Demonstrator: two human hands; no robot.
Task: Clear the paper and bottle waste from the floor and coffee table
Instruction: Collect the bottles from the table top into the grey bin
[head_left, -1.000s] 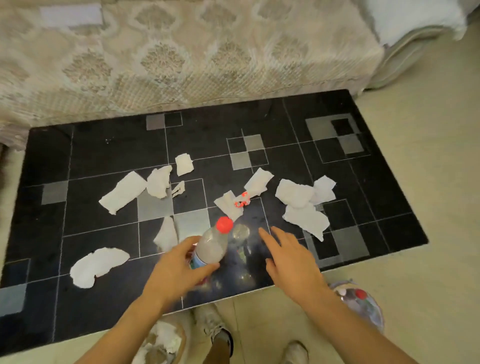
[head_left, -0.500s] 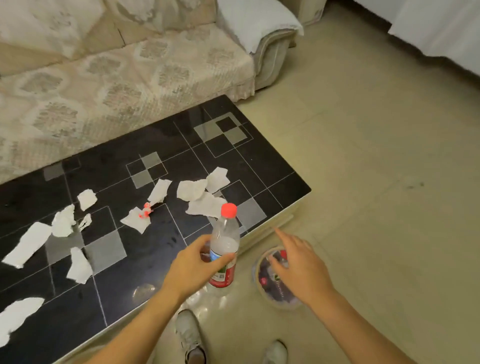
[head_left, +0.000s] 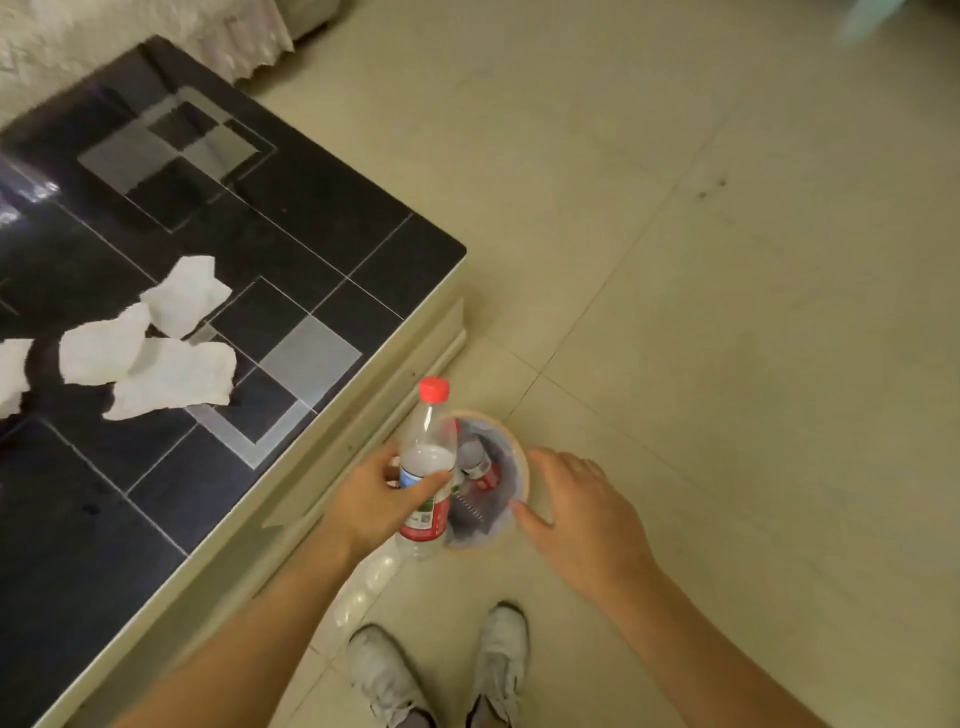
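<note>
While left hand (head_left: 376, 499) grips clear red-capped plastic bottle (head_left: 427, 467) upright beside round lined waste bin (head_left: 514, 457), right hand (head_left: 582, 512) hovers open, fingers spread, just right of it.

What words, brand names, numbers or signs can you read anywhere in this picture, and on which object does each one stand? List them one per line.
None can be read.
Held bottle, gripped by the left hand: red, white and blue label with a small square code-like patch, print too blurred to read.
Bottle in the waste bin: red and white label, too small and blurred.
Coffee table, paper scraps, shoes: no text visible.
</note>
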